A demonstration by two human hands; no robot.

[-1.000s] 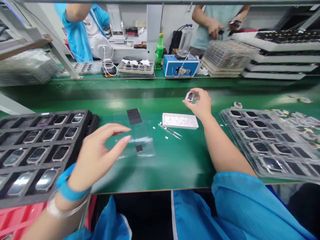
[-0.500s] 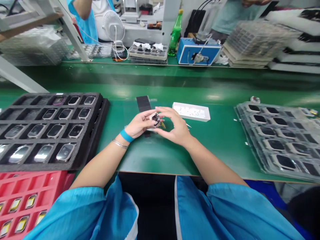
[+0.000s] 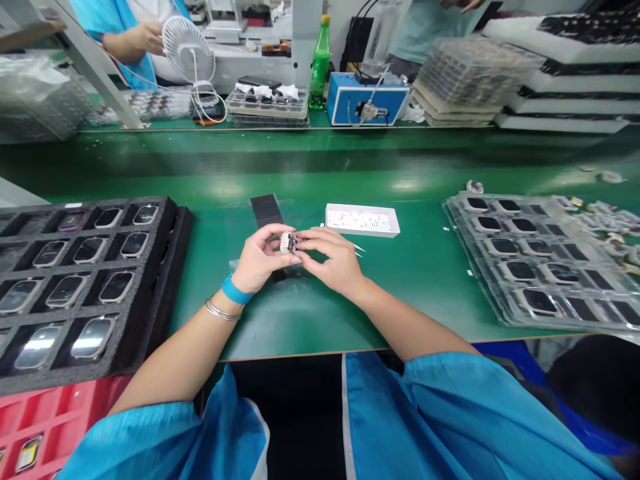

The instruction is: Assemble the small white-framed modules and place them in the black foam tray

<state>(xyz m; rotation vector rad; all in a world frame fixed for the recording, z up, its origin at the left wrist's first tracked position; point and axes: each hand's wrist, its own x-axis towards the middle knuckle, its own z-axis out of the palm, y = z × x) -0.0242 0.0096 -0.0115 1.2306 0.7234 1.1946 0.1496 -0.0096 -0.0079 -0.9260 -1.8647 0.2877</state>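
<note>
White on its rounded side and dark with small fittings at its open face, a small casing [image 3: 287,244] is pinched between the left hand's [image 3: 257,257] thumb and fingers, above the green bench [image 3: 300,327]. The right hand's [image 3: 333,260] fingertips, nearly together, meet its dark side; whether they also grip, I cannot tell. Beyond lie a black sheet [image 3: 266,210] and a white box [image 3: 363,231].

I have tray [image 3: 125,330] at left of frame, watches [image 3: 117,287] in its slots; second tray [image 3: 493,280] at right, more watches [image 3: 539,301] in it. Third tray [image 3: 63,407] at lower left. Box [image 3: 363,231] at centre, behind right hand [image 3: 334,260]. Bottle [image 3: 320,63] at upper centre, between fan [image 3: 185,47] and machine [image 3: 343,100].
</note>
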